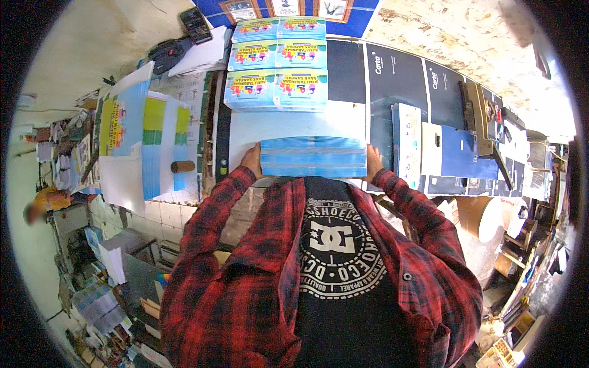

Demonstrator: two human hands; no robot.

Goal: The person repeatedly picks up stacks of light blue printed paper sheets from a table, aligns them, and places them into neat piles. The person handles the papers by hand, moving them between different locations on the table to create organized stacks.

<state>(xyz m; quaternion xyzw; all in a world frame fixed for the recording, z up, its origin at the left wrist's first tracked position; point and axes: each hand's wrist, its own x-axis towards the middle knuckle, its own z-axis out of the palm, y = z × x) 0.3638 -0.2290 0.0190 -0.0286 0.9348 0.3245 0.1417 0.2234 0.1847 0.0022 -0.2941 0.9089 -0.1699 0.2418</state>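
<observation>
A person in a red and black checked shirt (227,276) leans over a long table (392,98) with dark panels on its top; under the shirt is a black T-shirt (325,331) with a pale print. On the table's left part lie large sheets (132,132) in white, pale blue and yellow-green. Toward the far edge stand booklets (276,58) in three rows of two piles, their covers yellow and light blue. Nearer, on a white board (343,122), comes the blue stack (314,158), at the table's near edge, right before the person's chest, its layered edges running left to right; whether it rests on the board or is lifted, I cannot tell. To the right lie a blue card (461,150) and, left of it, a narrow pile (408,144) of printed paper. The left hand (251,161) is clamped on the stack's left end and the right hand (373,162) on its right end, the hands apart with the stack between them. Smaller are a phone (195,26) at the far left corner and a brown cylinder (183,166) on the sheets.
</observation>
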